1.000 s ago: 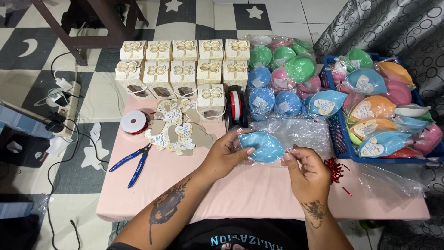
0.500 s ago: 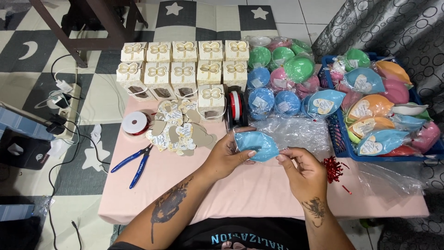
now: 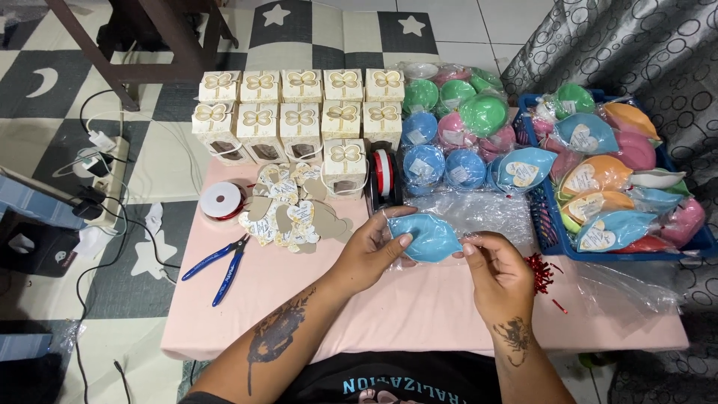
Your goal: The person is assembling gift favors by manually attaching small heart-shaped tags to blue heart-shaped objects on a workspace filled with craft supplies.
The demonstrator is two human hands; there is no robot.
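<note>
Single view, head-worn camera, looking steeply down and forward from above the near edge of the pink table (image 3: 419, 314). Close range: both forearms enter from the bottom of frame. Whole tabletop visible to its far edge, with patterned floor mat (image 3: 149, 45) beyond. No second view.

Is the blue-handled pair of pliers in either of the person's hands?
No, the pliers lie on the pink table, while the left hand and right hand hold a blue wrapped bowl.
</note>
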